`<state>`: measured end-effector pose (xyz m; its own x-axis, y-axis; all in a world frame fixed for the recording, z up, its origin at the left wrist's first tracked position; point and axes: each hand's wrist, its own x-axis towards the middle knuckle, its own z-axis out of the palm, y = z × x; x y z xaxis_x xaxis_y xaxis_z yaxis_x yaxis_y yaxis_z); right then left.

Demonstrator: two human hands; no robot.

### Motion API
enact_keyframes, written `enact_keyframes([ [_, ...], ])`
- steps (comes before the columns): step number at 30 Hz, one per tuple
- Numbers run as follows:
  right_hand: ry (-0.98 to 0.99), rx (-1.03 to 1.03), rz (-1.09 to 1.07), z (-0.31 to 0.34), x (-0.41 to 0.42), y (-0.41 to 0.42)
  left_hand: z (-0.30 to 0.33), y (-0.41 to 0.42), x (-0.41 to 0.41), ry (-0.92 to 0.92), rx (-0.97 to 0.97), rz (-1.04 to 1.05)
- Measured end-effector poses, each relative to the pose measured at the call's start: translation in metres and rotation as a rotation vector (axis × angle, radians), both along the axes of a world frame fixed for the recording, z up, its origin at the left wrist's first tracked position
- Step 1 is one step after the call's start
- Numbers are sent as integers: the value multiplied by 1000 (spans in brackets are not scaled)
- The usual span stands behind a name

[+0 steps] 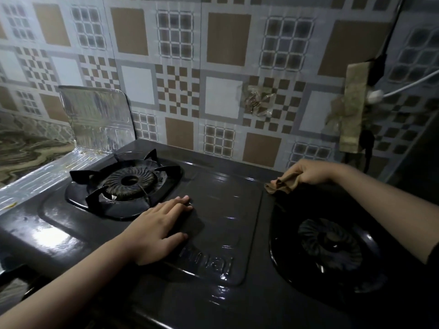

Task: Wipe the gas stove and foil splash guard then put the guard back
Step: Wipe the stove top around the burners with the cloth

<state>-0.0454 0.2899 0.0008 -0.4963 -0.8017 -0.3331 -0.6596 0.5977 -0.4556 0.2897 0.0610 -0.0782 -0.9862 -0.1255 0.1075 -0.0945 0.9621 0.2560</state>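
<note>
The black gas stove (213,222) is filling most of the view, sitting against a wall covered in checked tile-pattern sheeting (213,67). The left hand (156,231) is lying flat on the stove's raised centre panel, fingers straight and together, just beside the left burner (128,181) with its pan support. The right hand (308,173) is gripping a crumpled brown cloth (281,185) at the stove's back edge, behind the right burner (330,243), which is showing no pan support. The foil splash guard (95,117) is standing upright at the stove's back-left corner, its lower strip running along the stove's left side. A taped patch and a white cable (403,87) are hanging on the wall beyond the stove's right end.
</note>
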Motion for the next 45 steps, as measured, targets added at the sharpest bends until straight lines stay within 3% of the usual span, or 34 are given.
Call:
enact_keyframes([
  [18,106,52,-174,5,1,55,0,4,0,14,-29,30],
  [28,106,-21,-269,4,0,68,-1,3,-1,23,-22,32],
  [37,125,93,-334,18,11,70,-3,0,-2,42,-16,23],
  [45,214,64,-444,12,30,68,-2,1,-1,41,0,20],
])
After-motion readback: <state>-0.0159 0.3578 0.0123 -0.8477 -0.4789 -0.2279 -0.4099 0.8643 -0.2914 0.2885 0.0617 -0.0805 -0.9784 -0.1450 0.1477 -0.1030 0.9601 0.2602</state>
